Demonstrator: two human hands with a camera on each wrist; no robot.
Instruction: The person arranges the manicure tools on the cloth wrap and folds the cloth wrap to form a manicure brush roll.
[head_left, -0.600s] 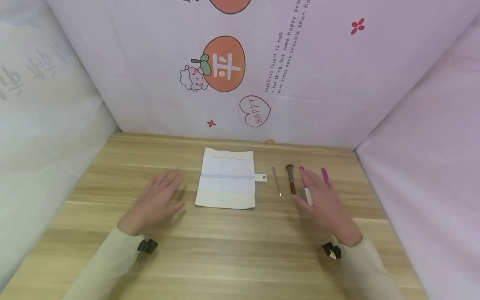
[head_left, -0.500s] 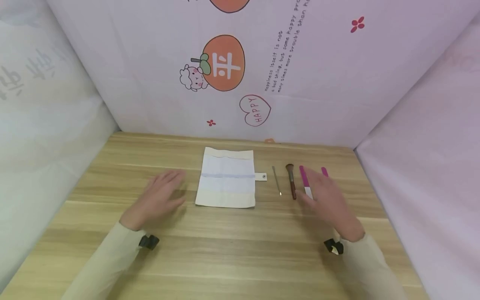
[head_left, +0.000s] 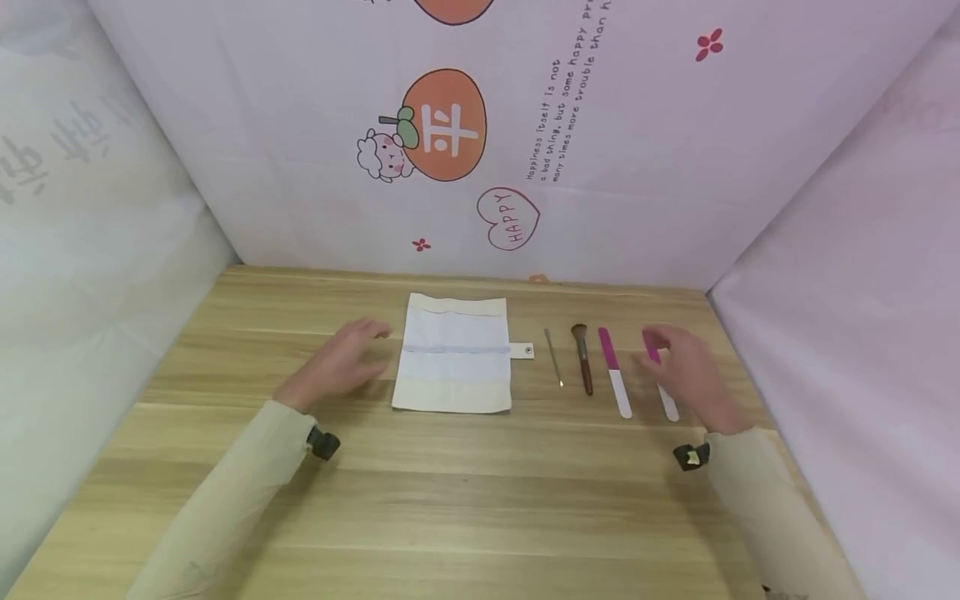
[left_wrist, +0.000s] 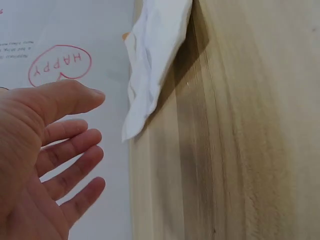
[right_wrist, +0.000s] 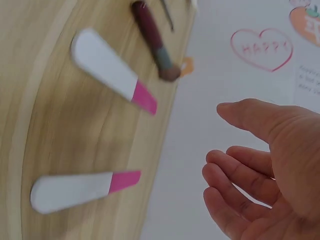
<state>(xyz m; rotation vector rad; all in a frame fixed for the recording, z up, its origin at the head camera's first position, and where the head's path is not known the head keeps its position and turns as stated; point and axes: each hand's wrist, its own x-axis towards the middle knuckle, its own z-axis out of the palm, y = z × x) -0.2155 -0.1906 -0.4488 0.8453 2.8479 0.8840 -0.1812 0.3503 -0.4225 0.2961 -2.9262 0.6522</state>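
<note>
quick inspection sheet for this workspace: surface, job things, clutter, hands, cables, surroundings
Surface: wood-grain table, visible grain running side to side in the head view.
Job things: pale fabric case, laid open, snap strap pointing right; then, left to right, thin metal tool, brush, left pink-and-white file and right pink-and-white file, lying apart.
Clutter: nothing seen.
Left hand: holds nothing, fingers relaxed, beside the case.
Right hand: holds nothing, fingers loosely bent, over the right file's pink end.
Cables: nothing seen.
Surroundings: pale sheets behind and on both sides; back sheet printed with pictures and text.
</note>
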